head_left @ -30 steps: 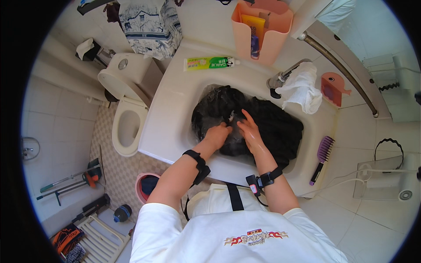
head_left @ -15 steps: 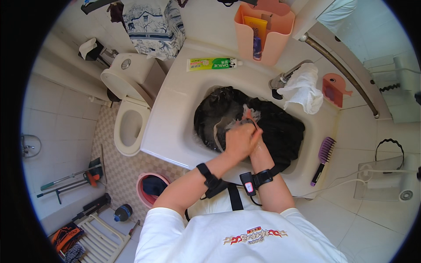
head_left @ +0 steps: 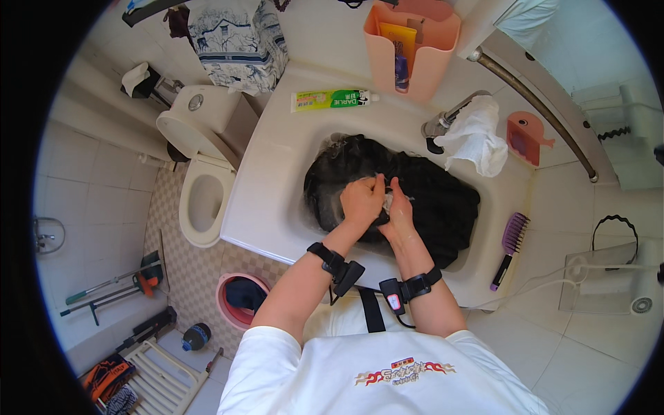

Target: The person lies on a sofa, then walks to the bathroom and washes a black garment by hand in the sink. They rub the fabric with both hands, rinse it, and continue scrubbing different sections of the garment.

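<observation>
Dark cloth (head_left: 443, 204) is seen soaked in the basin of a white sink (head_left: 266, 187), its left part sunk in water and its right part spread toward the basin's right side; over its middle, two bare hands are held close together, with a pale bit (head_left: 389, 201) caught in view between them; the left hand (head_left: 363, 202) is curled, its thumb raised, while the right hand (head_left: 399, 209) is turned edge-up beside it; whether cloth is gripped by either cannot be told, since the palms and most fingers are hidden; black straps are worn on both forearms; behind the basin, a green-and-yellow tube (head_left: 330, 100) is laid on the ledge near a pink holder (head_left: 434, 69); a white cloth (head_left: 477, 138) is draped over a metal tap (head_left: 437, 127); to the right, a purple-and-black hairbrush (head_left: 510, 247) is set down; at floor level, a pink tub (head_left: 227, 308) is seen with dark fabric (head_left: 245, 294) inside.
</observation>
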The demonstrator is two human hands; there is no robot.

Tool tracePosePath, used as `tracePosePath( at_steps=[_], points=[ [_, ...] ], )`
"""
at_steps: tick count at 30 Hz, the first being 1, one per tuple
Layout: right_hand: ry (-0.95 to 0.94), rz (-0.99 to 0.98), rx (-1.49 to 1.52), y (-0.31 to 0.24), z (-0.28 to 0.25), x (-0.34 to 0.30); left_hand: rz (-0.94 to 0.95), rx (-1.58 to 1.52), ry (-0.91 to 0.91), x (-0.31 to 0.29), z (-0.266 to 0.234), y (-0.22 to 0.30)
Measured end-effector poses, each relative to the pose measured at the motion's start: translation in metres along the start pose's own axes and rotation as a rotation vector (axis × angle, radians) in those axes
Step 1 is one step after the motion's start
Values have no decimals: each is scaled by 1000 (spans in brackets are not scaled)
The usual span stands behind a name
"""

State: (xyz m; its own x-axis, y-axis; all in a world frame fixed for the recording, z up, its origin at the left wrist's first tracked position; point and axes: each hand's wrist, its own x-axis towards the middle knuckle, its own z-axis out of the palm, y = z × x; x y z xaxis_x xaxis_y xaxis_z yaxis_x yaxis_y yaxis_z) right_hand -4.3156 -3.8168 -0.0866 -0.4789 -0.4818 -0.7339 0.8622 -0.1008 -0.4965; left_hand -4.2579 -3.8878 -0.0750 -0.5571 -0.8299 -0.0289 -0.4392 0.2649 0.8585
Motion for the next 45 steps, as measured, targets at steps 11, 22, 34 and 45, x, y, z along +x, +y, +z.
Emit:
tracePosePath(
  at_steps=[11, 22, 34, 45],
  points=[
    [-49, -2, 50, -3, 1, -9, 278, -10, 68, 6, 2, -5],
    [-141, -479, -1511, 4, -48, 12, 321, 626, -612, 4, 0, -88],
    [-255, 86, 61, -29, 6, -29, 555, -257, -240, -48, -20, 23],
    [-157, 200, 166, 14, -37, 29, 114, -342, -46, -21, 15, -5]
  ],
)
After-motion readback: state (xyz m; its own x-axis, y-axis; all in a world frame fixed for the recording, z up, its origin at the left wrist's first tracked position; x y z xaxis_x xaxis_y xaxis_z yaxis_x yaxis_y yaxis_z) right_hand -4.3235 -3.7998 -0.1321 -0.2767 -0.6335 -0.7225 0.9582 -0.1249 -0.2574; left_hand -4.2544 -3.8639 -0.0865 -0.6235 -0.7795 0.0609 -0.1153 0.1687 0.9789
